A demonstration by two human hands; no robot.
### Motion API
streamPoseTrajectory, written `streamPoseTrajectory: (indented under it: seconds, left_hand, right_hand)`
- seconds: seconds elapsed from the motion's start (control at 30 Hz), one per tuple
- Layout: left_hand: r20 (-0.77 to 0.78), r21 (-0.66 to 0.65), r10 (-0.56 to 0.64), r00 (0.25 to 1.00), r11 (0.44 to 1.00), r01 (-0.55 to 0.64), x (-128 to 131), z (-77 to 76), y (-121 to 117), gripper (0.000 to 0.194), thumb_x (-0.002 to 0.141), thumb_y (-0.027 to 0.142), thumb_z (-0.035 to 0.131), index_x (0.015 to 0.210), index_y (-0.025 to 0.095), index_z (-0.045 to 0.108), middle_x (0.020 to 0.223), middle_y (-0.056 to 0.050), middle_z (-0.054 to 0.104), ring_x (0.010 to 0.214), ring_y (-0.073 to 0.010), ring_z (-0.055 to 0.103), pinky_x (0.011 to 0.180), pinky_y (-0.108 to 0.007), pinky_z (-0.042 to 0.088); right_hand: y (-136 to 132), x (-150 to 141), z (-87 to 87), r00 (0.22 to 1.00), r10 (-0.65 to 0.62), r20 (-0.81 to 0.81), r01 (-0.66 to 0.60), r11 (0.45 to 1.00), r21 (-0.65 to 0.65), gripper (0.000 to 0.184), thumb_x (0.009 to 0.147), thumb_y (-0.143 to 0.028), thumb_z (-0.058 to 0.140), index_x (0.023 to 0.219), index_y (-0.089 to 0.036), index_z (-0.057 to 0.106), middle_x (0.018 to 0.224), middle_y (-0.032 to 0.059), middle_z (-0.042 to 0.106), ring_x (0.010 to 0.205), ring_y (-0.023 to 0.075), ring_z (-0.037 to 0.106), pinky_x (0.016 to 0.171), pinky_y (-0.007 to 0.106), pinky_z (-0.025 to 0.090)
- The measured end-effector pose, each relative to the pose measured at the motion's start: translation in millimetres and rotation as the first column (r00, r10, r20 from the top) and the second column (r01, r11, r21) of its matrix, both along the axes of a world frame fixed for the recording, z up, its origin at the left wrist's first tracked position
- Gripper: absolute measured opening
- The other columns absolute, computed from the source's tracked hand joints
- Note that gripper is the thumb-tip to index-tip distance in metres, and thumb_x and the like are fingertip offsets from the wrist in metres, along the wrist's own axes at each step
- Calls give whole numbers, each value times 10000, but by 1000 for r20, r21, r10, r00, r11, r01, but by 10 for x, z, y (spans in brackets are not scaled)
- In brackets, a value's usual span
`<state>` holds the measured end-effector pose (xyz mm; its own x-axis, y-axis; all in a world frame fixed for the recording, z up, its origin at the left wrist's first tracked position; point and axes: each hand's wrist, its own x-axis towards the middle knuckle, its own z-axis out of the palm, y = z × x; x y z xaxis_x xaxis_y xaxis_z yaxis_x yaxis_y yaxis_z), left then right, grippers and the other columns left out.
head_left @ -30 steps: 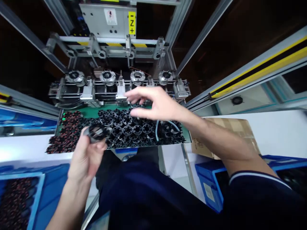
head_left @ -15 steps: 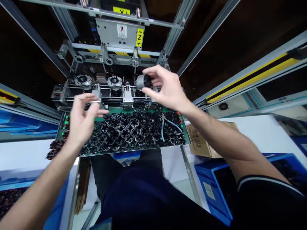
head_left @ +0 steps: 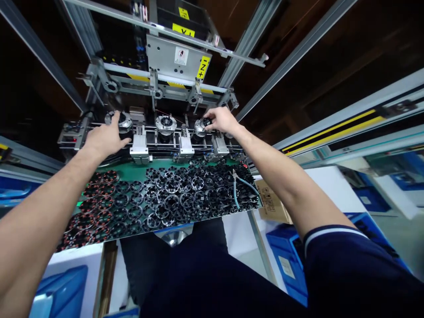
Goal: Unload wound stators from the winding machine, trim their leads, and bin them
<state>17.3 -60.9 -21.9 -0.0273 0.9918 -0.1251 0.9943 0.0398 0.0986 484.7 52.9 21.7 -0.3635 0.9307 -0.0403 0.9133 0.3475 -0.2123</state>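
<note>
left hand [head_left: 104, 140] open and flat above the far edge of the green board, fingers [head_left: 116, 121] spread wide, nothing in them, tips right at the rim of the leftmost round metal fixture [head_left: 121, 119]. right hand [head_left: 222, 121] farther along the same row, fingers [head_left: 213, 113] curled narrow around a small black part [head_left: 207, 122], over the third round metal fixture [head_left: 200, 128] from the left. part right at that fixture, exact contact hidden behind the fingertips.

middle fixture [head_left: 166, 124] between the two hands, untouched, with a dark centre inside a steel collar. small aluminium slide blocks [head_left: 139, 148] in a line just in front of the fixtures, on steel rails.

nearer, a green board [head_left: 122, 173] carrying dozens of loose black ring-shaped parts [head_left: 172, 190], mostly in one layer, overlapping in places, with copper-flecked rings [head_left: 99, 198] toward its left end. diagonal cutters [head_left: 236, 194] with pale blue handles on top of the rings at the right end.

past the board's right edge, a cardboard box [head_left: 273, 203] on a white bench [head_left: 238, 238], with a blue plastic crate [head_left: 285, 265] beside it. another blue crate [head_left: 62, 287] low on the left. overhead, a steel plate [head_left: 179, 57] with a yellow z label, mounted on an aluminium frame [head_left: 159, 84]. dark sleeve [head_left: 331, 260] on the right arm, dark trousers [head_left: 172, 269] along the bottom.
</note>
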Motion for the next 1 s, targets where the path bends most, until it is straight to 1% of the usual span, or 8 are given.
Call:
streamPoseTrajectory:
  seconds: [0.13,0.27,0.4,0.5,0.6,0.7,0.83,1.0]
  left_hand:
    - [115,24,-4,993,1000,1,4,-122,-25,1164,1156,484,800,1988,11,136,1511,-412,784,1392,-440,820,1210,-781,616]
    - [246,62,27,969,997,-43,-46,-267,40,1237,1052,449,873,1973,-7,186,1432,-242,864,1442,-350,819,1363,-703,527]
    - [83,-17,17,996,1000,-16,-51,-256,90,1378,1055,549,901,2003,36,43,1475,-325,840,1408,-462,838,1241,-705,630]
    - [21,-54,7,1000,999,-6,-8,-183,65,1405,1062,550,898,2003,57,-22,1457,-378,825,1364,-511,839,1192,-703,653]
    - [105,-38,30,994,999,-26,51,-156,16,1352,1087,519,856,2006,68,-26,1469,-309,818,1371,-450,820,1253,-715,604]
    - [94,-51,32,995,998,-28,76,-146,3,1315,1131,554,779,1980,5,-62,1421,-331,827,1244,-400,837,1184,-680,623]
    - [-97,-152,-21,995,988,6,45,50,79,1266,1163,541,710,1939,-81,-74,1335,-384,850,1081,-351,843,1067,-556,654]
    - [-176,16,12,984,1000,-10,541,481,103,988,1216,568,559,1967,19,227,1440,-377,822,1255,-452,849,1090,-625,654]
  right_hand:
    - [188,-21,129,988,113,104,-105,991,-78,686,782,-372,1069,1435,-220,923,1305,69,947,1181,317,838,1210,505,658]
    - [365,-11,152,984,150,99,-137,982,-130,748,728,-556,1128,1381,-240,946,1215,68,945,1178,329,850,1185,512,676]
    - [470,103,113,987,157,40,-148,974,-171,803,742,-655,1116,1416,-260,933,1236,77,936,1177,349,861,1183,550,700]
    - [312,160,21,983,165,80,-154,980,-127,825,871,-599,1028,1592,-242,844,1479,126,890,1349,383,824,1264,598,680]
    - [-76,103,-220,975,93,203,-93,996,-11,1188,878,-557,1017,1903,-215,524,1982,243,485,1732,531,575,1374,741,593]
    - [-447,-46,-537,963,-52,265,45,998,33,1510,814,-548,1062,2017,-246,202,2091,286,186,1845,625,385,1402,842,528]
    - [-554,-111,-652,963,-86,257,85,996,16,1477,833,-439,1029,2018,-241,169,2070,332,211,1821,626,426,1402,848,505]
    - [-409,504,-283,994,102,42,-101,994,-29,1197,976,-437,819,2010,-245,248,2007,219,454,1769,506,540,1436,732,522]
